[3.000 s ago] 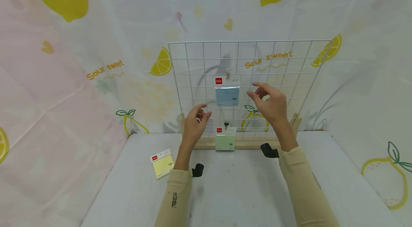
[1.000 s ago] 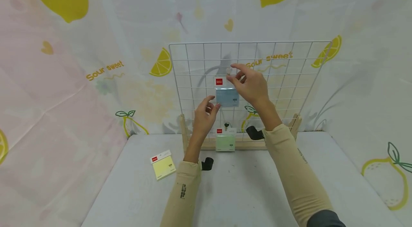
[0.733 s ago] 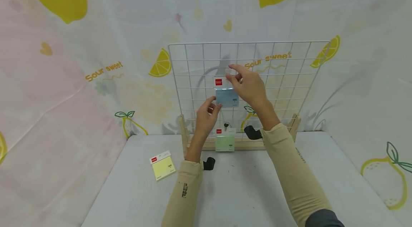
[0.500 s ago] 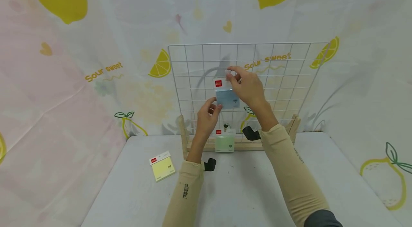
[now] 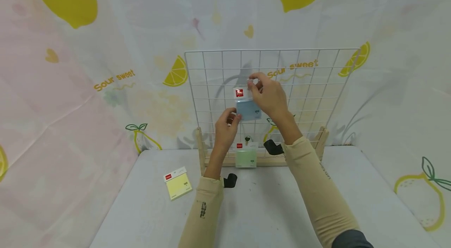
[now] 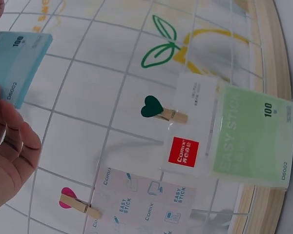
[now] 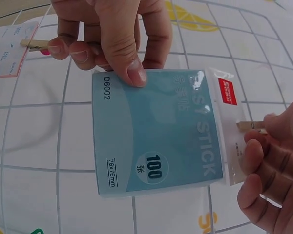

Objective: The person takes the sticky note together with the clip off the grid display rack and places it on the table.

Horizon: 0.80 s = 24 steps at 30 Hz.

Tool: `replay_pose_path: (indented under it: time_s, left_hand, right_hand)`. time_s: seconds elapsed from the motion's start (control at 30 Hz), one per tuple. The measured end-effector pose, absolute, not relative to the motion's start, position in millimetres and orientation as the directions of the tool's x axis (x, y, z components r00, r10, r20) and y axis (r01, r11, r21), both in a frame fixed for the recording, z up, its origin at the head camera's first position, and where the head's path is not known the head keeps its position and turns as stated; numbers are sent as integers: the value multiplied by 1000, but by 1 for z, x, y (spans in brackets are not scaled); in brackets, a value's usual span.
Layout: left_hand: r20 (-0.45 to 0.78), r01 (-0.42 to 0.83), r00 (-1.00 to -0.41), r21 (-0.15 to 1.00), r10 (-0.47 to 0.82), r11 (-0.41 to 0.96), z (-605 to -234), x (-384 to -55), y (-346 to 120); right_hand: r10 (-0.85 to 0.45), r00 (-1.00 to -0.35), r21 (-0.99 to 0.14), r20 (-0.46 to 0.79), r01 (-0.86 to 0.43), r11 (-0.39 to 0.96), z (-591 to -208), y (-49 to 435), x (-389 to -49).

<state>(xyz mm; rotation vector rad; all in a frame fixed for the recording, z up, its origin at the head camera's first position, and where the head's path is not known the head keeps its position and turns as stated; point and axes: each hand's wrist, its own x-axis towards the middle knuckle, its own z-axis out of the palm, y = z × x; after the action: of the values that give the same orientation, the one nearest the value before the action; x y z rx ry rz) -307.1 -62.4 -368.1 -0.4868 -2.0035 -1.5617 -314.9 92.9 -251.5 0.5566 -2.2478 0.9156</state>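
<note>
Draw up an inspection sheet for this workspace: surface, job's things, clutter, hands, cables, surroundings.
Surface: white table, with a wire grid standing in wooden feet near its far edge.
Job's things: blue note pack against the grid, wooden peg at its header; green note pack pegged low on the grid; yellow note pack lying on the table.
Clutter: a few small dark specks on the table.
Hands: left hand pinches the blue note pack's edge; right hand pinches the wooden peg.
Cables: nothing seen.
Surroundings: lemon-print backdrop.
</note>
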Motion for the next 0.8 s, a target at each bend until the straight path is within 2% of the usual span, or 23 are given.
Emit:
replay_pose_path:
  time_s: [0.33,0.8]
  left_hand:
    - [575,566,-818,806,-2,171,-367,-307,-64]
    - [569,562,-822,808,11,176,-366,-304,-65]
  right_hand:
    - [-141,-711,-487,689,-597,638,-252,91,-316]
    - [-100,-667,-495,738,-637,591,-255,87,-318]
